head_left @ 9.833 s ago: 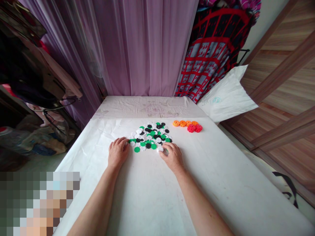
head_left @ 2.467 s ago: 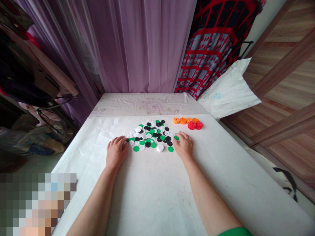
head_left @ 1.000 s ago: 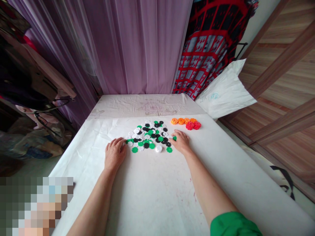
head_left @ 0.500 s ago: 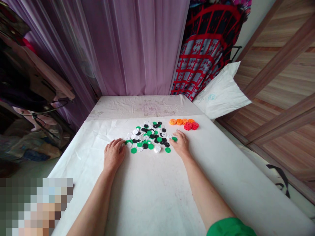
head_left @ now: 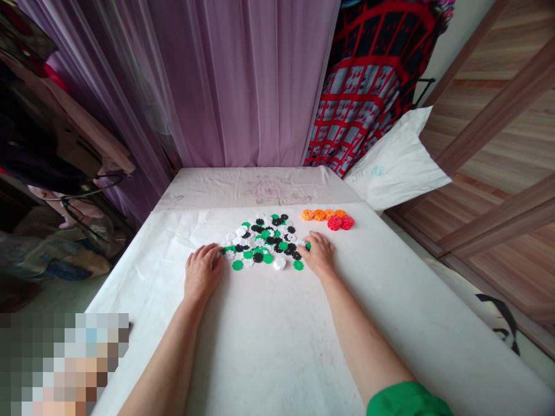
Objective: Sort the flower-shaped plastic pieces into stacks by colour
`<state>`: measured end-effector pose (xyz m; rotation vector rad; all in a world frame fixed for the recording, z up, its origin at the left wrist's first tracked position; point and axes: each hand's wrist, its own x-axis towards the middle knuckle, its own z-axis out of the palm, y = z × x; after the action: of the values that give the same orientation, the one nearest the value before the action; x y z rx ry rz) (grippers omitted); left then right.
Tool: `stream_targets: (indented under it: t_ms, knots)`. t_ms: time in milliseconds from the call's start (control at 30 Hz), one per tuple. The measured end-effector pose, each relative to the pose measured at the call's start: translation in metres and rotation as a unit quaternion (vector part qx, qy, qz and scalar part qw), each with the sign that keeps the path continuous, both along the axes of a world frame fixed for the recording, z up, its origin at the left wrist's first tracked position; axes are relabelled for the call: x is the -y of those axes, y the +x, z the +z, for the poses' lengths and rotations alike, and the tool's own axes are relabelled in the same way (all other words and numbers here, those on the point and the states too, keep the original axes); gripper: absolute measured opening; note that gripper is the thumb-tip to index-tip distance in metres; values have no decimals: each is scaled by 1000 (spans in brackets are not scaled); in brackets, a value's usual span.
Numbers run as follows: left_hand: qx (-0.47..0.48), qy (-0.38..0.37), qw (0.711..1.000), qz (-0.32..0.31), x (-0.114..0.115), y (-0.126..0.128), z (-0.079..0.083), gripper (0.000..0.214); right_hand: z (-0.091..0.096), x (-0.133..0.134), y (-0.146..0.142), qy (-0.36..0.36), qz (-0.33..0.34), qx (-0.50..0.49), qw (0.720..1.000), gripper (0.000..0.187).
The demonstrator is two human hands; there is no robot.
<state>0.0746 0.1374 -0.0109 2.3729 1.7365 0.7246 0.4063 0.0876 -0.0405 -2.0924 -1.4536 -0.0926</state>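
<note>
A loose heap of small green, black and white toothed plastic discs (head_left: 264, 240) lies on the white-covered table (head_left: 269, 335). My left hand (head_left: 202, 274) rests flat at the heap's left edge, fingers stretched toward the discs, holding nothing. My right hand (head_left: 319, 254) lies at the heap's right edge, its fingertips touching a green disc (head_left: 307, 246). A white stack of discs (head_left: 280, 263) and a single green disc (head_left: 298, 265) sit at the near edge of the heap. Further right, a row of orange discs (head_left: 321, 215) ends in two red clusters (head_left: 340, 222).
A purple curtain (head_left: 225, 86) hangs behind the table. A red and black patterned cloth (head_left: 368, 81) and a white plastic bag (head_left: 396, 164) are at the back right. Wooden panelling (head_left: 498, 144) runs along the right. Dark clutter and cables (head_left: 56, 190) fill the left side.
Since the oldest frame my right hand has moved from the heap's near edge to its right edge, leaving the white stack behind. Over the last second both hands stay almost still.
</note>
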Motion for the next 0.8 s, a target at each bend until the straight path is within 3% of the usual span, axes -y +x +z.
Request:
stream_targets:
  t_ms: [233,367,533,800]
  knots:
    - [7,1,1000,2,0,0,0,33,2,9,-6,108,14,-17,994,12]
    - [4,2,1000,1,1,2,2,33,5,27,-34,157,119,-33,980,15]
    - [-2,-4,1000,5,2,2,4,33,9,37,-61,148,160,-15,976,14]
    - [5,-5,1000,3,1,2,3,33,10,34,-62,123,165,-5,979,14]
